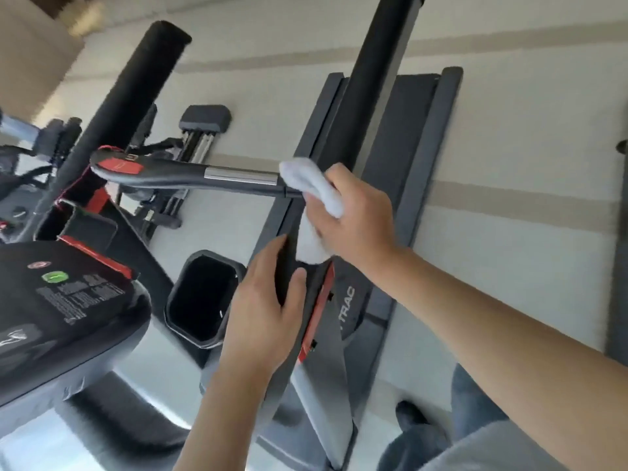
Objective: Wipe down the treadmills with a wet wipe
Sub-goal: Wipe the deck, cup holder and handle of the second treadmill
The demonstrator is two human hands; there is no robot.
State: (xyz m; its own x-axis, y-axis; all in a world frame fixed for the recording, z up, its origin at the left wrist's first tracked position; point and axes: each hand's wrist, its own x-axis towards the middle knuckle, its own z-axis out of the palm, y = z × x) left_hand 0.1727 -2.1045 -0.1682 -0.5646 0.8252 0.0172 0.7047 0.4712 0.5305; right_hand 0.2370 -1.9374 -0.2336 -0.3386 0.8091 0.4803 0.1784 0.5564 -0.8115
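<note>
While the view tilts steeply down over a treadmill (401, 171), the person's right hand (353, 219) grips a white wet wipe (316, 188) bunched in its curled fingers, pressing it against the treadmill's dark upright bar (370, 79) right where the horizontal pulse handle (190, 176) meets that bar. Part of the wipe hangs below the hand, lying on the bar. Just below the wipe on the same bar, the left hand (263, 307) rests with its fingers nearly straight and close together along the bar's left side, while the thumb (294, 287) presses the bar's face, so the bar sits lightly between thumb and fingers. A red strip (316, 317) runs along the bar beside that thumb. Left of the bar, a black cup holder (200, 300) sits open, and farther left lies the console (64, 300) with a green button.
</note>
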